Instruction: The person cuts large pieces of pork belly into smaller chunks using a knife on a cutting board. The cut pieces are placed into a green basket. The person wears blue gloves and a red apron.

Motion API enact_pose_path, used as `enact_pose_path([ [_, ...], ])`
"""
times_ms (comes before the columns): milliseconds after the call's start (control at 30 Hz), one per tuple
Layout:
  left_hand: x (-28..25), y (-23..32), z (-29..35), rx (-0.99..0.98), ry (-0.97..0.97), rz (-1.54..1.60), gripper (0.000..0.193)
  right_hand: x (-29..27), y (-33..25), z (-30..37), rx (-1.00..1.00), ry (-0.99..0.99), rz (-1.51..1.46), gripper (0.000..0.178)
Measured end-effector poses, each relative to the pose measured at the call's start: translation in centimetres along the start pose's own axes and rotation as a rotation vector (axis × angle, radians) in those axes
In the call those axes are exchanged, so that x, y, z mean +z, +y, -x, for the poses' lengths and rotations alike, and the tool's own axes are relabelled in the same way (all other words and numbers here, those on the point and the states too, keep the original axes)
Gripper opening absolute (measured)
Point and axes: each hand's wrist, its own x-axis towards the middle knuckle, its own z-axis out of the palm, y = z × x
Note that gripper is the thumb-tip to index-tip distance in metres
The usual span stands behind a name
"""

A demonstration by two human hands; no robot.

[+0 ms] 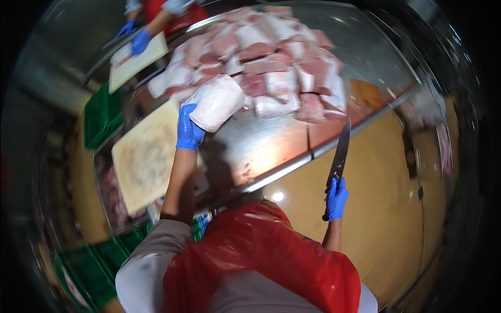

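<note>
My left hand (189,128), in a blue glove, grips a thick piece of meat (219,103) with a pale, fatty outer side. It holds the piece up over the steel table, beside a worn cream cutting board (146,154). Off to the right, past the table's edge, my right hand (337,199), also gloved in blue, is closed round the handle of a long dark-bladed knife (341,151). The blade points away from me, its tip near the table edge. A large heap of pink and white meat pieces (261,65) lies on the table beyond my left hand.
A co-worker's blue-gloved hand (140,41) rests at another white board (138,62) at far left. Green crates (102,115) stand left of the table, and more green crates (99,268) are at lower left. Meat scraps (112,190) lie beside my board. The steel table edge (271,179) runs before me.
</note>
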Motion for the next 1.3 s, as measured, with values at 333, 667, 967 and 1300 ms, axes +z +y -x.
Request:
enact_pose_path([
  [333, -9.6, 13.5, 25.6, 0.276, 0.789, -1.35, 0.025, 14.7, -17.2, -0.7, -0.535, -0.654, 0.091, 0.02],
  [667, -11.5, 12.6, 32.8, 0.893, 0.663, -1.574, 0.032, 23.4, -31.9, 16.2, -1.233, -0.967, 0.069, 0.018],
  [967, -13.9, 12.1, 30.8, 0.979, 0.664, -1.449, 0.012, 27.9, -36.9, 22.5, -1.308, -0.942, 0.245, 0.021],
  [1300, -16.1, 12.6, 32.6, 0.866, 0.771, -1.387, 0.01, 15.0, -33.2, 9.2, -1.411, -1.16, 0.943, 0.023],
])
